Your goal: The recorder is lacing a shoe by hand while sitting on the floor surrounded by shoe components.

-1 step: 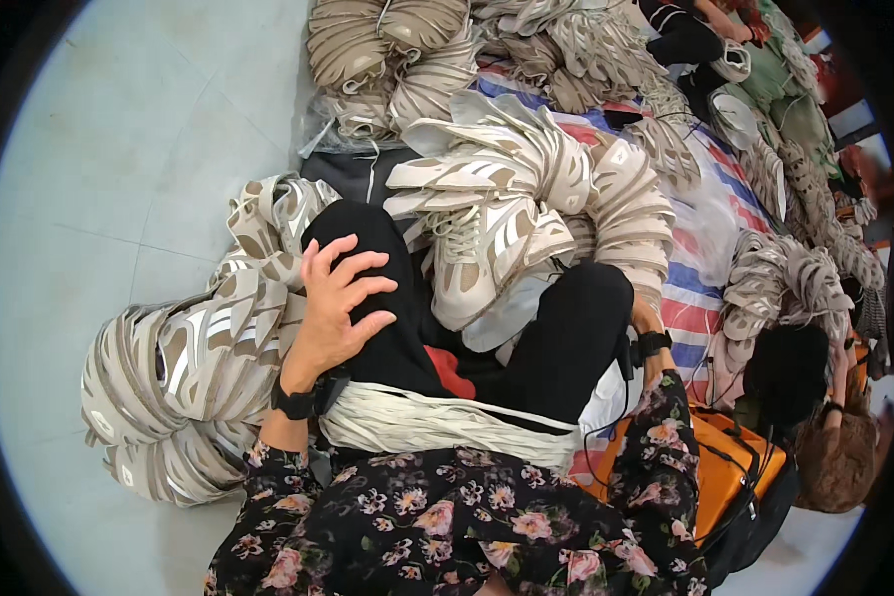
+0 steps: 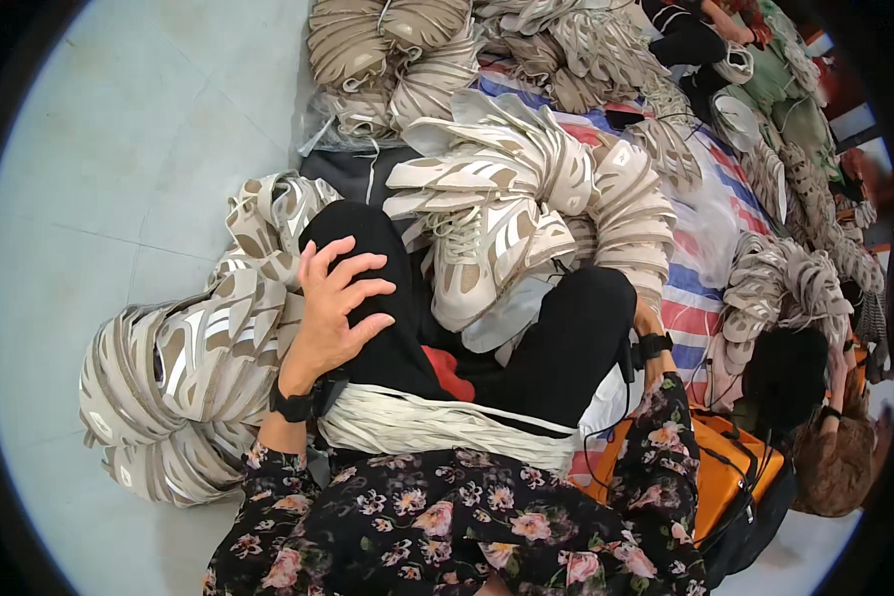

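Note:
My left hand (image 2: 340,303) lies against my left knee, its fingers spread and nothing in it. Behind my right knee, most of my right hand (image 2: 649,320) is hidden; only the part by the wrist shows, so its fingers cannot be made out. Between and beyond my knees sits a fan of beige and white shoe uppers (image 2: 487,214), one of them laced. A bundle of white laces (image 2: 437,422) lies across my lap. To the left of my left hand, stacked shoe uppers (image 2: 194,363) rest on the floor.
Further bundles of uppers (image 2: 392,50) lie at the far side. A red, white and blue striped sheet (image 2: 690,318) spreads to the right, with an orange bag (image 2: 730,467) near my right arm. Other people sit along the right edge, one person's hand (image 2: 740,35) at the far right.

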Action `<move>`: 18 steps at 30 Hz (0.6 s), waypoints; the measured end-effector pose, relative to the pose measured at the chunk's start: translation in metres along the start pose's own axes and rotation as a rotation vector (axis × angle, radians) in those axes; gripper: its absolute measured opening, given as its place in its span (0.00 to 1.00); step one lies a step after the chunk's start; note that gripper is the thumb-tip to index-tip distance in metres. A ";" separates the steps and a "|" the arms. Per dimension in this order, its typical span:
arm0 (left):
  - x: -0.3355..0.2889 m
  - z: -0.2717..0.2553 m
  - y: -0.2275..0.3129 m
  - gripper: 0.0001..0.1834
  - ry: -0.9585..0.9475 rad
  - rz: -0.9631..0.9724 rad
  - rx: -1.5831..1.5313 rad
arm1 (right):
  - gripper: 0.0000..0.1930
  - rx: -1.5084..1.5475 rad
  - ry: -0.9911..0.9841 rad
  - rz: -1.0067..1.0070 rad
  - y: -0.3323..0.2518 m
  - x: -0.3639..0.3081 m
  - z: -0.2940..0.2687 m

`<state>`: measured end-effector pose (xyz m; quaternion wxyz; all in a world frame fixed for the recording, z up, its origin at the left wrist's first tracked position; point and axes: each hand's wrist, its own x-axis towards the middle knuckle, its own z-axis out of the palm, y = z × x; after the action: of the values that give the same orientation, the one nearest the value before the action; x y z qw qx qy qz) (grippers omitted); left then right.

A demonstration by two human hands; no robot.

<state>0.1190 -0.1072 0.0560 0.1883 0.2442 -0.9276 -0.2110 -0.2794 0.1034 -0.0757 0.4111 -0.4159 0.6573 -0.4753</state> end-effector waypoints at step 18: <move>-0.011 -0.016 0.025 0.16 0.075 0.050 0.044 | 0.13 -0.672 -0.081 0.242 -0.196 0.096 -0.090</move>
<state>0.1257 -0.0865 0.0787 0.2229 0.2327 -0.9301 -0.1765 -0.3629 -0.0005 0.1191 0.3304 -0.4656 0.8045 -0.1638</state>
